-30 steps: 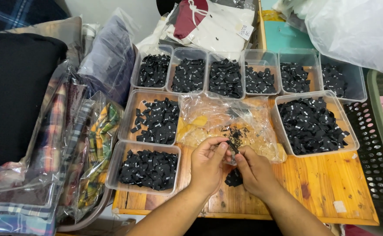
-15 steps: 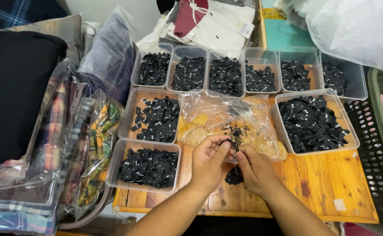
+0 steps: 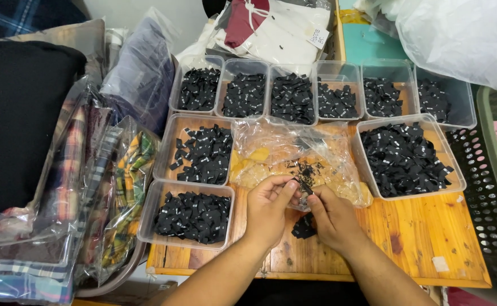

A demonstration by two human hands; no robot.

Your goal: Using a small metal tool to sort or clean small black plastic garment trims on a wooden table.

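Both hands, left hand (image 3: pixel 268 207) and right hand (image 3: pixel 330 218), pinch one small black label (image 3: pixel 304 187) above the table (image 3: pixel 418 238), near the clear bag (image 3: pixel 299 158); a loose grip could drop it among the near pile (image 3: pixel 305 226)
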